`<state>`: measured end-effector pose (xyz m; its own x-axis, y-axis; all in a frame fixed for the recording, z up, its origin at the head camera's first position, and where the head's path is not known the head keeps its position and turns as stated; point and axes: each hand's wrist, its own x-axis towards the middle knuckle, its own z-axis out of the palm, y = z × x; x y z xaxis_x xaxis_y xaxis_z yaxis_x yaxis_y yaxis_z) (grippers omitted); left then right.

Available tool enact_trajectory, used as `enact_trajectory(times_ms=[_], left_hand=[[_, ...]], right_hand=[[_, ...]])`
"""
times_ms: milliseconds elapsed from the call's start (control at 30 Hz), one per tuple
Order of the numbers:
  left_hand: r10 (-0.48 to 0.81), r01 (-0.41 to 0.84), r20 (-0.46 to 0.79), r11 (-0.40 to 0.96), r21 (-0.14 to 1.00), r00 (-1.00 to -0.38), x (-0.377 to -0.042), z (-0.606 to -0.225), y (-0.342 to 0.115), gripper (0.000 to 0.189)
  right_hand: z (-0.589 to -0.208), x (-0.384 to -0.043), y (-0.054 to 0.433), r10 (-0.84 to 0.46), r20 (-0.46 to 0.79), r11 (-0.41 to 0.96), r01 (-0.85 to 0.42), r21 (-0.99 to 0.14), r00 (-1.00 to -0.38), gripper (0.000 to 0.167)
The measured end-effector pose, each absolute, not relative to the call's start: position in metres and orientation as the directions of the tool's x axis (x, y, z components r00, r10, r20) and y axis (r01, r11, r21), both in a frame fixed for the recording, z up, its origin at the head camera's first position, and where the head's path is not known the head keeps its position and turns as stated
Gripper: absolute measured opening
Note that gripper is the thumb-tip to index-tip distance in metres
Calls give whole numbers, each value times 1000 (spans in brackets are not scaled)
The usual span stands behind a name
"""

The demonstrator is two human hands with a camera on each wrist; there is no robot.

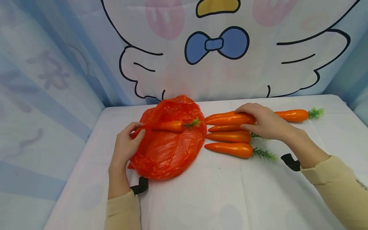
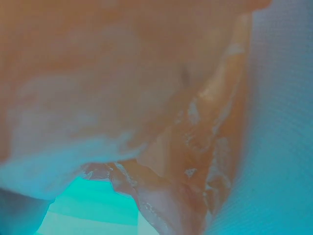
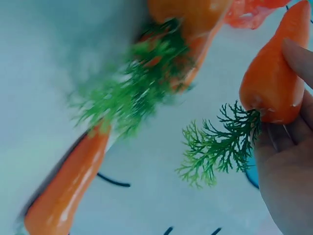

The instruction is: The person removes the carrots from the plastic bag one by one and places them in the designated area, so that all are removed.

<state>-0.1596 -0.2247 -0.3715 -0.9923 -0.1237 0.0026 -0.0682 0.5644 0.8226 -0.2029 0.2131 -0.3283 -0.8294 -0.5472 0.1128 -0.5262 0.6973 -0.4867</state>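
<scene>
A thin red plastic bag lies spread on the left half of the table, and my left hand pinches its left edge between thumb and fingers. An orange carrot with a green top shows at the bag, its tip end covered by red plastic. To the right, my right hand grips a larger carrot, its tip beside the bag. In the right wrist view, thumb and fingers wrap this carrot above its leafy top. Close by the left wrist camera, the crinkled bag appears dim and blurred.
Below the right hand lie more carrots, a slim one, another and the nearest, tips pointing left. One carrot lies behind the right wrist. A printed cloth backdrop hangs at the far edge of the white table.
</scene>
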Motion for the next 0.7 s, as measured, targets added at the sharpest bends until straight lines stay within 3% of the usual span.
enact_trajectory(times_ms=[300, 700], left_hand=[[-124, -68, 4, 566, 821, -992, -159, -370, -225, 34], [-123, -67, 4, 569, 820, -992, -158, -369, -225, 33]], right_hand=[[-336, -201, 261, -500, 192, 737, -531, -418, -845, 46], [-351, -200, 314, -341, 138, 822, -366, -436, -930, 47]])
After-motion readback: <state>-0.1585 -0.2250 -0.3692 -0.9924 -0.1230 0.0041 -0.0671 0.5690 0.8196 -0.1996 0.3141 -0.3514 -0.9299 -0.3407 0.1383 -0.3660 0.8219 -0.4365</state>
